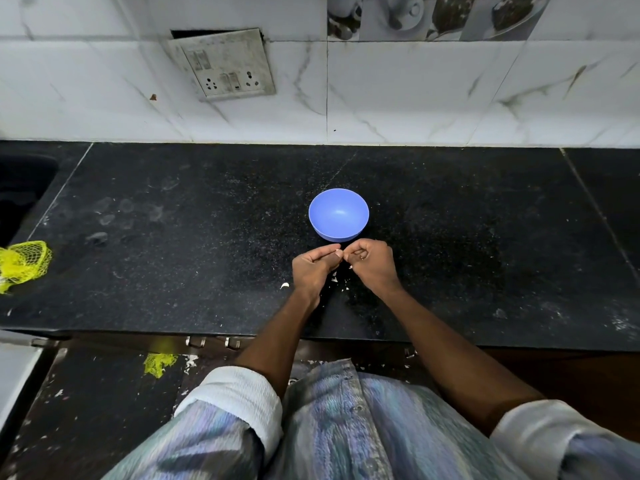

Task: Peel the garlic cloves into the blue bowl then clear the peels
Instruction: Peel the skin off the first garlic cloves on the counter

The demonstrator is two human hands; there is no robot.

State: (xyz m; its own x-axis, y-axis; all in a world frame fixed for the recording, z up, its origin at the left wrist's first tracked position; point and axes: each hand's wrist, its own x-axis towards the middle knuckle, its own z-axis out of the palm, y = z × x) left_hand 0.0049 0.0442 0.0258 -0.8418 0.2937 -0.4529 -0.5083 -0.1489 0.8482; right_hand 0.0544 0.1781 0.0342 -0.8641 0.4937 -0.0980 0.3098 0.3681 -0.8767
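Fingers (pixel 329 252) of left hand (pixel 313 268) and right hand (pixel 372 263) curled, tips meeting, pinching something hidden; one blue bowl (pixel 338 215) just beyond.

Black stone counter (pixel 173 220) bears blue bowl (pixel 338 215), peel scraps (pixel 335 279), yellow netting (pixel 24 261).

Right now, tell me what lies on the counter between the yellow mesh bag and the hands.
In the head view, mostly bare black counter lies between the yellow mesh bag and the left hand; only one small white bit, probably garlic or peel, sits just beside that hand.
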